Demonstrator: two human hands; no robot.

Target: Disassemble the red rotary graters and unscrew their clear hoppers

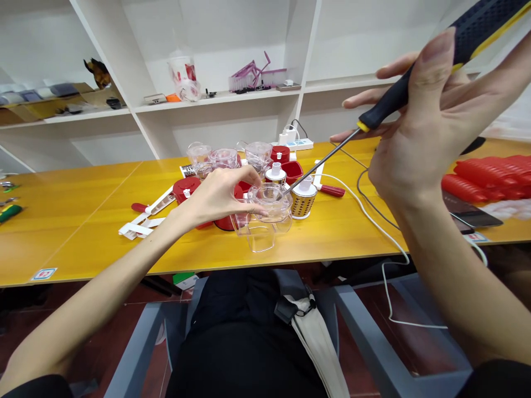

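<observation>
My left hand [222, 193] pinches the rim of a clear plastic housing [274, 209] between thumb and fingers, near the table's front edge. A screwdriver [385, 106] with a black and yellow handle lies across my right hand [418, 132], held between thumb and fingers. Its long thin shaft slants down to the left, with the tip at the top opening of the housing. Whether the tip touches a screw is too small to tell. Just right of the housing stands a perforated metal grater drum [303, 202] with a white top.
Behind the housing are several clear plastic parts [224, 157] and red parts [185, 188]. White arms with red handles [141, 225] lie to the left. A white cable [373, 221] runs across the table [83, 221] at right, near stacked red pieces [489, 177].
</observation>
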